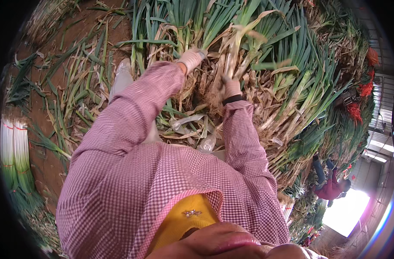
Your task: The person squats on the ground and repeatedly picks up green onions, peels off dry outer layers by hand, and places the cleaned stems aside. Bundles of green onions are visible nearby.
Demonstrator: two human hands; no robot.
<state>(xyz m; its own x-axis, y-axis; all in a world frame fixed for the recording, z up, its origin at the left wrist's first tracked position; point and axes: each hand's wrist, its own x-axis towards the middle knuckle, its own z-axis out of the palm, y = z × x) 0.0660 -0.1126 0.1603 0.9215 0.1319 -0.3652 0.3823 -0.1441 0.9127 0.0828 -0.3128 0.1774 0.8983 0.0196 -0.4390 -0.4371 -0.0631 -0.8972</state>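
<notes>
My left hand [191, 61], in a pale knit glove, lies against the lower stalks of a heap of long green onions [184, 32]. Its fingers curl out of sight, so what it grips is unclear. To the right and closer to me, my right hand [231, 86], also gloved, is closed around the root end of a green onion stalk [232, 61]. Dry, peeling leaves hang on that stalk, and its upper part is partly blurred. Brown, soil-covered roots [214, 97] hang between both hands. More untrimmed onions [290, 103] lie fanned out to the right.
Stripped leaves [83, 87] litter the brown dirt floor [44, 155] at left. Cleaned onion bundles [14, 149] with red ties lie at far left. Clear plastic [207, 142] is near my knees. A person [331, 187] in red bends beside onion piles at right, near a bright opening [347, 210].
</notes>
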